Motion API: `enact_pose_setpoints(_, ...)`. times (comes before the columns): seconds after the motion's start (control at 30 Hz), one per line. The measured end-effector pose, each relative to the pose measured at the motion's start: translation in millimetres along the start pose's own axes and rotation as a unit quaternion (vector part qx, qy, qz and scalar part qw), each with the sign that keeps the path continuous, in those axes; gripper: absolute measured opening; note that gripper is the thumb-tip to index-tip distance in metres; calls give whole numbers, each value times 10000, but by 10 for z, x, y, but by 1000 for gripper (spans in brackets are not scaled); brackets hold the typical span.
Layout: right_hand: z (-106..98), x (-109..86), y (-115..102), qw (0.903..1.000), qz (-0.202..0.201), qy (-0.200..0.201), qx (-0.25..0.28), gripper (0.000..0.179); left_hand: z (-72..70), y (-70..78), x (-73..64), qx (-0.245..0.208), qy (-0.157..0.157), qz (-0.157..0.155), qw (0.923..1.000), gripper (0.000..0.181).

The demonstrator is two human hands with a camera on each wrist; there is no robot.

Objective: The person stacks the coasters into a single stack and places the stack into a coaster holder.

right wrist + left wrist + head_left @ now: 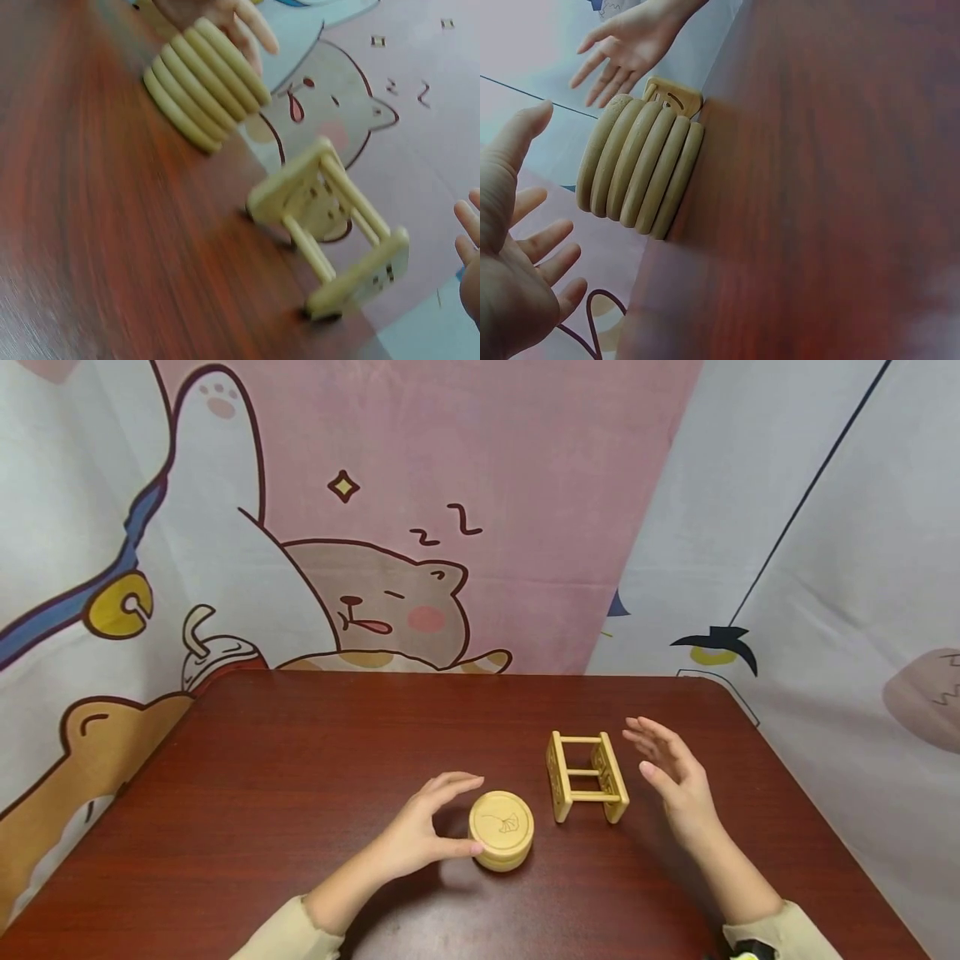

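A stack of several round wooden coasters (501, 825) stands on the table, its top one engraved with a leaf-like drawing. Left of it is my left hand (414, 833), fingers and thumb spread on either side. The left wrist view shows a gap between that hand (517, 270) and the coasters (636, 166). Just beyond the stack, to the right, sits a small wooden rack (613, 779) with two carved side panels joined by rods. My right hand (684, 795) hovers to the right of the rack, fingers extended, holding nothing. The right wrist view shows the rack (360, 283) upright, apart from the coasters (206, 86).
The dark red-brown wooden table (300, 752) has its far edge against a cartoon-printed cloth (540, 485). More of that cloth hangs along the left and right sides. A dark band with a yellow-green patch (750, 950) is at the right sleeve.
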State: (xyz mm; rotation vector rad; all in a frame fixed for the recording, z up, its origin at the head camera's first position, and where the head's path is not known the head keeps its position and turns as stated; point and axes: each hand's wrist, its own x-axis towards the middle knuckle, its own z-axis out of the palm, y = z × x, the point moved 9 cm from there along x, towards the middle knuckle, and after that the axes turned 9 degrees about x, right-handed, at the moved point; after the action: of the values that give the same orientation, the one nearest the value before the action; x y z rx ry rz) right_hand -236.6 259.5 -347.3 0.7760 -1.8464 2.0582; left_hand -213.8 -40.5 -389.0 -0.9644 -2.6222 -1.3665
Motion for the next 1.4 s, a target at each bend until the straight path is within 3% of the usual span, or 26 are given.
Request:
enact_pose_setpoints(0.33,391,-24,-289,9911,-865,-634,786,57,38,-99,-87,-368,-34,-133,9992,77)
enact_pose_setpoints(0.57,602,-79,-312,9893,-831,-995,669,60,128,-135,-101,-585,-139,-212,9980,80)
enact_pose_setpoints(0.77,749,-146,-274,9922,-443,-1097,404,56,168,-144,-106,-787,-87,-57,9968,79)
enact_pose_setpoints(1.1,1026,-258,-279,9844,-760,-1551,320,61,225,-179,-100,-1085,-111,-217,9938,80)
enact_pose_setpoints(1.4,1181,-350,-190,9851,-382,-1676,94,62,268,-200,-99,-1062,-45,-283,9939,78)
